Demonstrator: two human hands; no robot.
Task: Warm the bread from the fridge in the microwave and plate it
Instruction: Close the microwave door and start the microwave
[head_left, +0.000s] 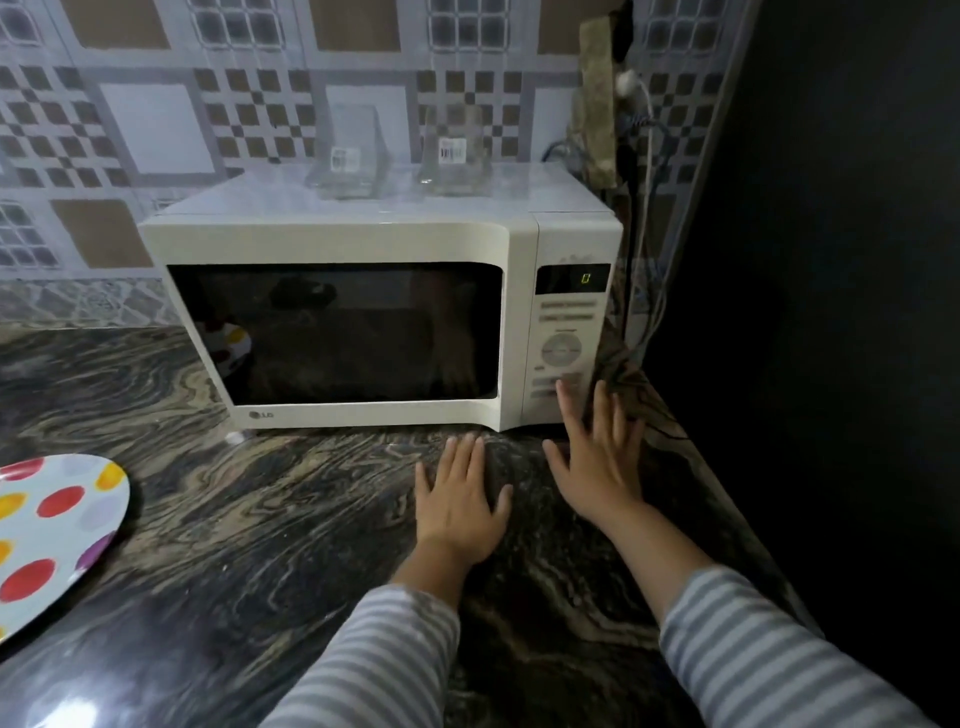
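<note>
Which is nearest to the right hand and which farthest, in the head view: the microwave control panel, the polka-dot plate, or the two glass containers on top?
From the right hand:
1. Microwave control panel, just ahead of its fingertips.
2. Glass containers, up on the microwave top, behind and left.
3. Polka-dot plate, far left on the counter's edge.

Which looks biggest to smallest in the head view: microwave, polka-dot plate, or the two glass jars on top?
1. Microwave.
2. Polka-dot plate, partly cut off and nearer the camera, so unsure.
3. Glass jars, which look alike.
</note>
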